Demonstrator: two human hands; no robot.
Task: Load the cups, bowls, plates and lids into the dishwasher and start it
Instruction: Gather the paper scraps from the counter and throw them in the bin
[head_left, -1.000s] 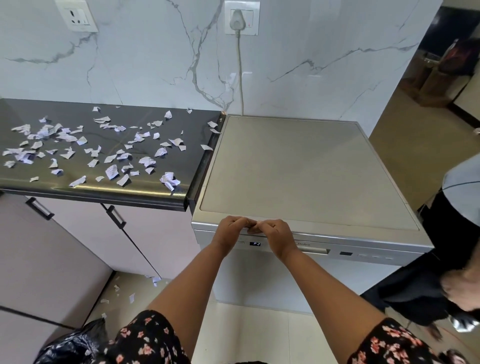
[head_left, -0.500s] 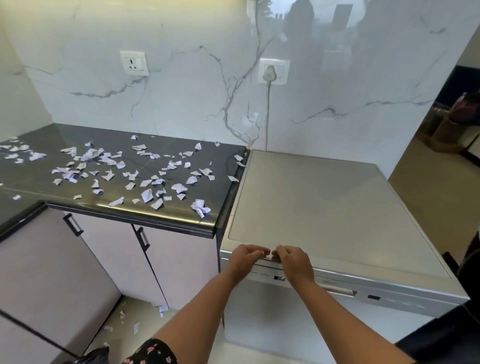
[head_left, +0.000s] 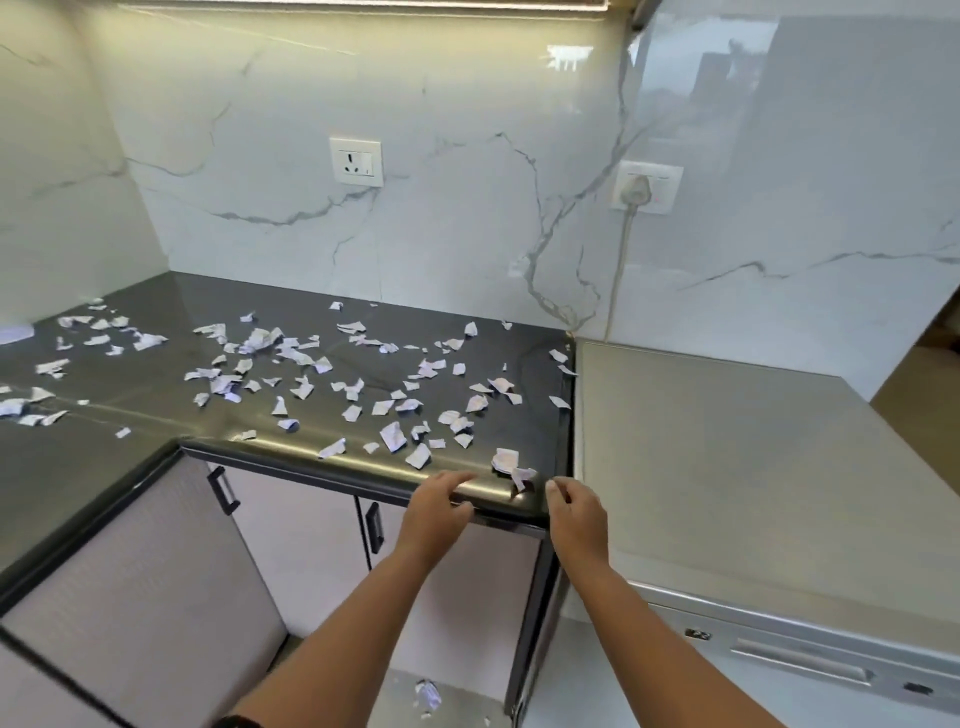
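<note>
Countertop edge (head_left: 332, 465), not dishwasher (head_left: 727, 467), now fronts left hand (head_left: 434, 512) and right hand (head_left: 579, 517).

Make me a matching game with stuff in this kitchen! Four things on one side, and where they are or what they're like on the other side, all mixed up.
Things:
1 paper scraps
2 white plug
3 dishwasher
4 left socket

Places or states:
A nothing plugged in
B scattered on the dark counter
C stands right of the counter
D pushed into the right socket

Pairs: 1-B, 2-D, 3-C, 4-A.
</note>
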